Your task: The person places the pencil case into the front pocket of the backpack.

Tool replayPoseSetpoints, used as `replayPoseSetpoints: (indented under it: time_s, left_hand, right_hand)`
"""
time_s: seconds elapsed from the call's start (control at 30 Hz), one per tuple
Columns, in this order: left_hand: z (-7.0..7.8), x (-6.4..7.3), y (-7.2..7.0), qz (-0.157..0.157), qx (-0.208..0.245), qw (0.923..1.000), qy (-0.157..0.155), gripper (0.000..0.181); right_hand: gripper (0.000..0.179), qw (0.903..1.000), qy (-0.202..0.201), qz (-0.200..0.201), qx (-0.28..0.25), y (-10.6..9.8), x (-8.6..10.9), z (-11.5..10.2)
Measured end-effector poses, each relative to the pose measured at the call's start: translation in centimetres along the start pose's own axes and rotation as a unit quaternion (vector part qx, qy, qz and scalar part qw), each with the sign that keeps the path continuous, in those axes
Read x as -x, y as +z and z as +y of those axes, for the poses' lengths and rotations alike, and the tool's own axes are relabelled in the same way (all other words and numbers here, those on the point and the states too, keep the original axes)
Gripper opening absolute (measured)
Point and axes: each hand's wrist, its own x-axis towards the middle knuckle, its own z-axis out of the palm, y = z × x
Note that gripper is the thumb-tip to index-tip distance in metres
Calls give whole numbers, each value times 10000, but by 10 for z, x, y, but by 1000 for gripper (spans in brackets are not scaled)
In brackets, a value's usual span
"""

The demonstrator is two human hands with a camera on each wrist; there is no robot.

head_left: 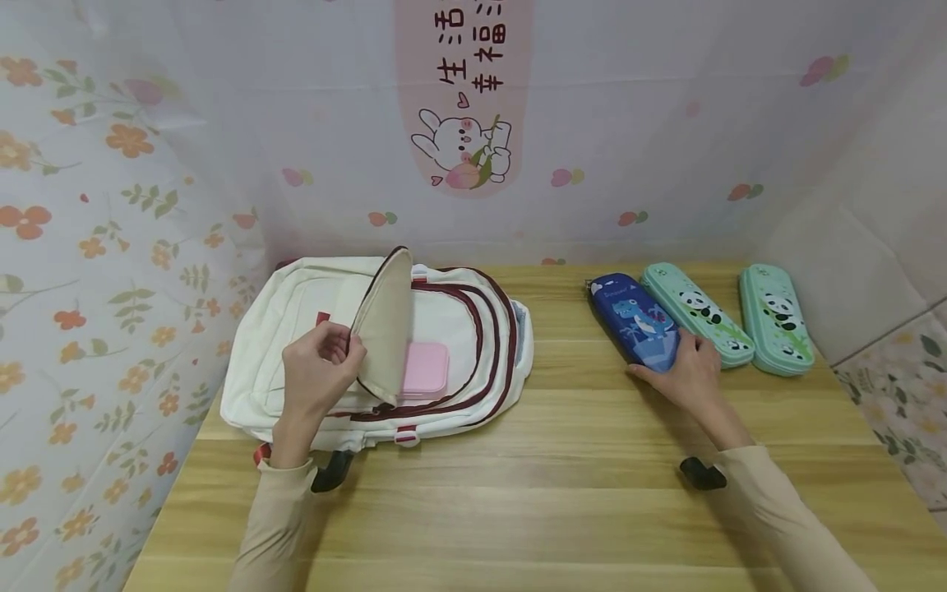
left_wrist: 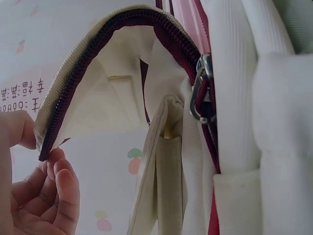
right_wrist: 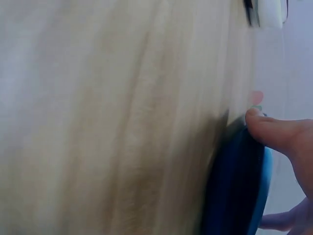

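A white backpack with dark red zipper trim lies at the left of the table. My left hand pinches the edge of its raised front flap between thumb and fingers; the left wrist view shows the flap's zipper edge in that pinch. Inside the opened compartment sits a pink box. On the right, my right hand grips the near end of a dark blue pencil case with a dinosaur picture. In the right wrist view the thumb lies over the end of the case.
Two mint green panda pencil cases, one angled beside the blue one and one farther right, lie on the wooden table. A printed curtain hangs along the back. Black wrist mounts sit near both sleeves.
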Motion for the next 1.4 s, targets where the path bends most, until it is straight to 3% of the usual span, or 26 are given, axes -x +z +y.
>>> replayPoseSetpoints:
  time_s: [0.37,0.77,1.03,1.27,1.4]
  left_hand:
    - [-2,1,1,18,-5,10000,-30,4]
    - [-4,2,2,6,-7,10000,-5,4]
    - [-4,2,0,-16,-59,10000,15,4]
    - [-5,3,0,-32,-68,10000,-29,3]
    - [-3,4,0,-61,22,9999,-116,3]
  right_hand:
    - [116,9982,513,-157,-272,-1,9,13]
    - [105,9931,693,610,-717,-7,11,17]
    - [105,9931,303,698,-891,-11,6,-5]
    - [97,9890,-561,769,-1128,-7,-3,-40]
    - [95,9876,-841,588,-1185,-1,-7,-60]
